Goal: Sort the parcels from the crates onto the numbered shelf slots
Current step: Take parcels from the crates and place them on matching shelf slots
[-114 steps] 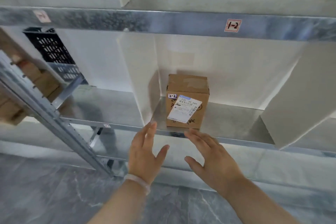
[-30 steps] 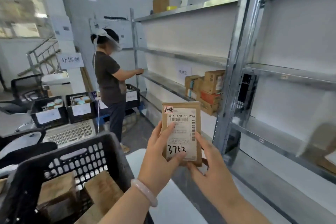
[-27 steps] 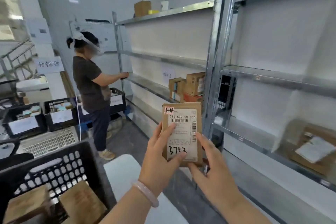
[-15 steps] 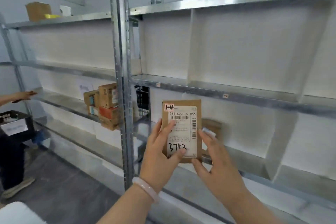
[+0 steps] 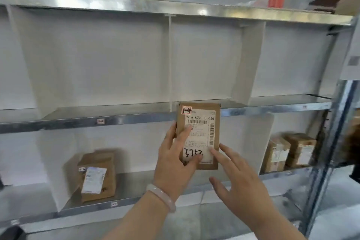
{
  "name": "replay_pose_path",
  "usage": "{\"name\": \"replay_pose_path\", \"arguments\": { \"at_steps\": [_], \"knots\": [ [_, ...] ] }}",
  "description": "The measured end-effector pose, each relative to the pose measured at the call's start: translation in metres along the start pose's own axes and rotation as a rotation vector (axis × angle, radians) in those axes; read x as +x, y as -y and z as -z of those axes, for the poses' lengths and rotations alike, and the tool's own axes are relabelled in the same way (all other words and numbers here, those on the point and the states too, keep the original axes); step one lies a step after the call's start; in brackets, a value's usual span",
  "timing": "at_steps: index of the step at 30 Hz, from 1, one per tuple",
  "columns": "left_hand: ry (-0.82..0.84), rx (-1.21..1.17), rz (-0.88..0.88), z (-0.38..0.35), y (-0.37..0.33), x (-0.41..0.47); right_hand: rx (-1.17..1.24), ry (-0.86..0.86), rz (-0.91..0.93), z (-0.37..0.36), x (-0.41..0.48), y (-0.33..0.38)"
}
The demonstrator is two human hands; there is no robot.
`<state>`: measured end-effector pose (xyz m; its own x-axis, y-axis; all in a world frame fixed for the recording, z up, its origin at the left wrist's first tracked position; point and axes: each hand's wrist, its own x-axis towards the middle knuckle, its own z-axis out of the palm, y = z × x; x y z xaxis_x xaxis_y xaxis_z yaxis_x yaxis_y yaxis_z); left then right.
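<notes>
left hand (image 5: pixel 175 161) is gripping the flat parcel (image 5: pixel 198 134) upright by its lower-left edge, right hand (image 5: pixel 239 179) is resting open, fingertip touching its lower-right corner; looks like the placing step, next is matching its red tag (image 5: pixel 186 110) to a shelf tag (image 5: pixel 100 121), one sitting left of the fingers.

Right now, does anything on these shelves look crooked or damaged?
Only the box on the lower shelf: its white label sits crooked across the front. No damage or spills show elsewhere.
</notes>
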<state>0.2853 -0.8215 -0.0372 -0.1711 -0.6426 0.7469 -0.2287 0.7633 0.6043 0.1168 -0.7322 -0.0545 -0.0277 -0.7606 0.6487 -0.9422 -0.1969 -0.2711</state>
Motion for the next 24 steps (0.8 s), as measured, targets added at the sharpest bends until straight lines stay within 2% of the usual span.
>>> {"name": "replay_pose_path", "arguments": {
  "at_steps": [7,13,17,24],
  "knots": [
    [0.158,-0.173,-0.101,-0.122,-0.018,0.048,-0.27,-0.017,-0.243,0.057,-0.011,-0.077],
    [0.262,-0.276,-0.14,-0.207,-0.037,0.08,-0.354,-0.09,-0.356,0.087,-0.007,-0.129],
    [0.264,-0.313,-0.228,-0.246,-0.041,0.104,-0.397,-0.117,-0.385,0.088,0.009,-0.155],
    [0.285,-0.319,-0.261,-0.301,-0.022,0.157,-0.441,-0.157,-0.404,0.083,0.044,-0.211]
  ]
}}
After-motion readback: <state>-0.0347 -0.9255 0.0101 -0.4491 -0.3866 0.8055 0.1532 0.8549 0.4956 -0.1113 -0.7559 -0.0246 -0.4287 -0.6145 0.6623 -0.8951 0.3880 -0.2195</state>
